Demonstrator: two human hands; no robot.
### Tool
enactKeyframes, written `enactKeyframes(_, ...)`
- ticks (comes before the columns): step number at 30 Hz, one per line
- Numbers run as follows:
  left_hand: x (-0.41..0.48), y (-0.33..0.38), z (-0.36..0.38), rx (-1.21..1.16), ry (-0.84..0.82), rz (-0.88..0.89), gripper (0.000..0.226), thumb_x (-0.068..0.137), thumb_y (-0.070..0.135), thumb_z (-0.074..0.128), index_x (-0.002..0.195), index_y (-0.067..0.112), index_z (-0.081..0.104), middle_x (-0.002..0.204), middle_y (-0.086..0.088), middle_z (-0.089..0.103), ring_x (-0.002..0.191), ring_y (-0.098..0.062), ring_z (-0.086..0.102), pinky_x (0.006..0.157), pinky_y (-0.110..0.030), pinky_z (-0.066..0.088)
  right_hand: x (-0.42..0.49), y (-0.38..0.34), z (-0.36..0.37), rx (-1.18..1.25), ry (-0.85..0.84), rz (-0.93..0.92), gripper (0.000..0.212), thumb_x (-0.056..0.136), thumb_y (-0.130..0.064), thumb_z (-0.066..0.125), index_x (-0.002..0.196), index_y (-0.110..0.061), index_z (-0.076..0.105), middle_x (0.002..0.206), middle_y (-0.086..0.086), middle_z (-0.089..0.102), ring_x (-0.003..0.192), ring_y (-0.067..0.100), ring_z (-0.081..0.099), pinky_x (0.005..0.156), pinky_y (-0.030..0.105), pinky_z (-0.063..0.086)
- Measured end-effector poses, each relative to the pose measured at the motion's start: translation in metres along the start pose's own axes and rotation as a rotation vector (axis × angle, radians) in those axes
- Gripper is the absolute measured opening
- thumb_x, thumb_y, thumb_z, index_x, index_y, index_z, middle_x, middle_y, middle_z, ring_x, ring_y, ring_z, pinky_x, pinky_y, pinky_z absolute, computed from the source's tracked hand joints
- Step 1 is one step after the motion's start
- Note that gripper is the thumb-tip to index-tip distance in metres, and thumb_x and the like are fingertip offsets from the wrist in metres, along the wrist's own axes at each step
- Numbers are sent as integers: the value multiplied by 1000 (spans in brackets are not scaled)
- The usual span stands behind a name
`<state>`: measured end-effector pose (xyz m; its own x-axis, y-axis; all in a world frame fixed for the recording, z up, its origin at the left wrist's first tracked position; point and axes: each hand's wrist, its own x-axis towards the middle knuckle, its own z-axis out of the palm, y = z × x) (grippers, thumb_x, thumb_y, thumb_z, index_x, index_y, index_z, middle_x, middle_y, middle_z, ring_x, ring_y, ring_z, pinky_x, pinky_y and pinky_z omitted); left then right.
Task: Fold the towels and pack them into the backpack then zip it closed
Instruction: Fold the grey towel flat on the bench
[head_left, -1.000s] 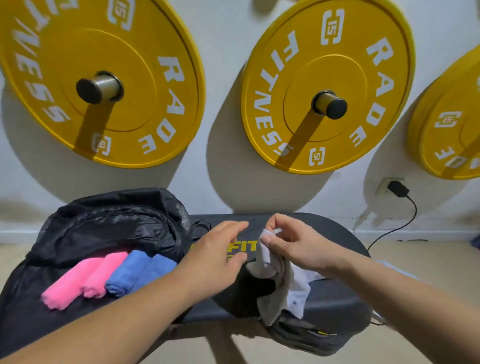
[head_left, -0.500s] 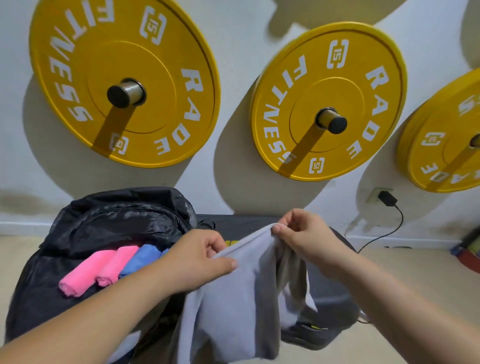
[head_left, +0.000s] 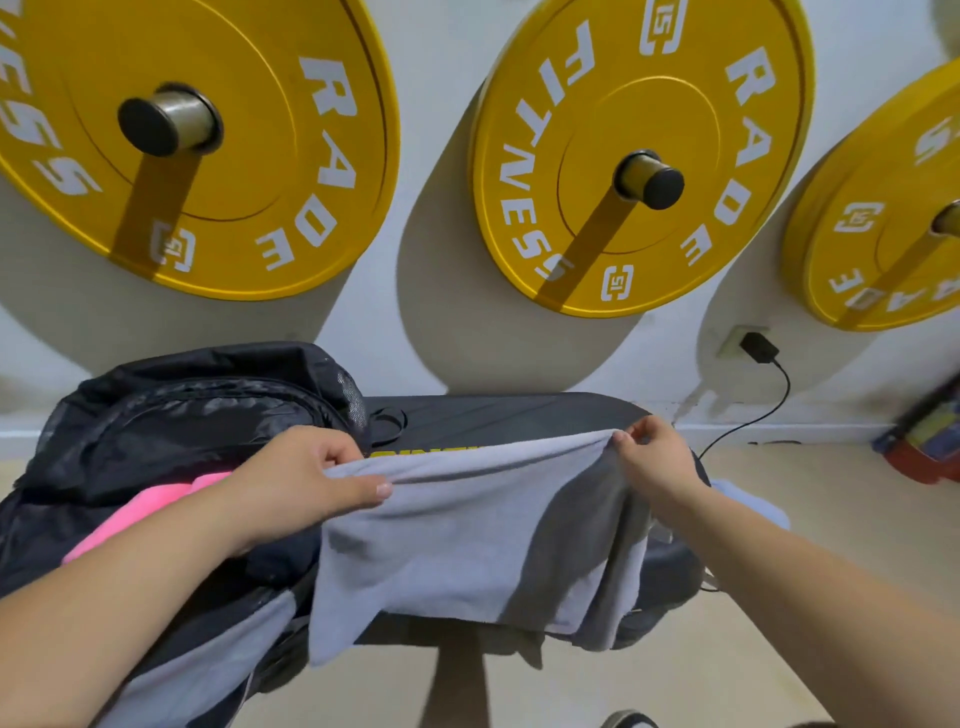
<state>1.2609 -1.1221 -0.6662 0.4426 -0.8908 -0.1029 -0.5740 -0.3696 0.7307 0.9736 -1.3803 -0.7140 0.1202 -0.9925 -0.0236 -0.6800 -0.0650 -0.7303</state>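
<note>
Head view is showing, nearest, the lower edge of a pale grey rectangular cloth towel (head_left: 467, 545) hanging loose and unfolded over the front of the black padded tabletop (head_left: 509, 415). Just beyond, the left hand (head_left: 306, 483) is pinching the towel's top edge between thumb and curled fingers. The right hand (head_left: 654, 457) is pinching the same edge at its other end, so each grip is holding the towel and the two are stretching it flat between them. To the left, the black nylon backpack (head_left: 182, 410) is lying open, with a rolled bright pink towel (head_left: 150, 512) sitting in its mouth, partly hidden behind the left wrist. Judging from this, the task is running past its start. At least one towel is packed, the grey one is only being spread for a first fold, and a further pale cloth (head_left: 748, 499) is lying by the right forearm, possibly waiting. More folding, packing and the zipping are remaining. Farthest, round yellow weight plates (head_left: 639, 156) are hanging on the white wall.
</note>
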Motion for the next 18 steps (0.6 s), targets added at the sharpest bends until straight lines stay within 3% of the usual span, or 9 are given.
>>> enactKeyframes(5, 2, 0, 4, -115, -34, -19, 23, 91, 23, 72, 70, 15, 67, 53, 2, 56, 49, -11, 54, 51, -21, 45, -3, -7, 10, 93, -52, 21, 20, 91, -25, 64, 80, -10, 57, 72, 4, 58, 68, 21, 51, 62, 31, 42)
enactKeyframes(8, -2, 14, 16, 4, -77, 144, 19, 96, 18, 62, 79, 20, 70, 61, 15, 61, 56, 2, 55, 62, -16, 45, -31, -42, 18, 151, -184, -148, 22, 88, -24, 69, 81, -6, 62, 66, -4, 57, 62, 11, 48, 57, 25, 41)
enactKeyframes(10, -6, 30, 26, 59, -23, 321, 15, 94, 18, 65, 84, 28, 71, 76, 23, 64, 73, 5, 59, 69, -9, 40, -57, -69, 19, 206, -364, -299, 21, 89, -24, 72, 81, -7, 64, 66, -6, 56, 59, 7, 45, 56, 19, 38)
enactKeyframes(12, -9, 44, 36, 53, 69, 424, 11, 90, 20, 70, 86, 30, 71, 82, 18, 66, 82, -1, 61, 71, -11, 41, -79, -89, 19, 266, -566, -426, 18, 91, -22, 74, 82, -8, 68, 66, -5, 58, 60, 6, 45, 56, 17, 37)
enactKeyframes(14, -11, 54, 43, 19, 167, 414, 10, 88, 24, 72, 89, 32, 68, 80, 14, 66, 77, -5, 61, 68, -16, 44, -92, -102, 17, 329, -700, -492, 14, 94, -18, 71, 84, -8, 70, 65, -7, 59, 58, 4, 44, 54, 14, 36)
enactKeyframes(18, -6, 54, 46, -102, 222, 366, 32, 86, 25, 74, 116, 35, 66, 85, 12, 66, 78, -7, 61, 74, -22, 50, -94, -108, 15, 388, -751, -534, 16, 99, -14, 63, 88, -5, 70, 67, -7, 59, 59, 4, 41, 54, 13, 33)
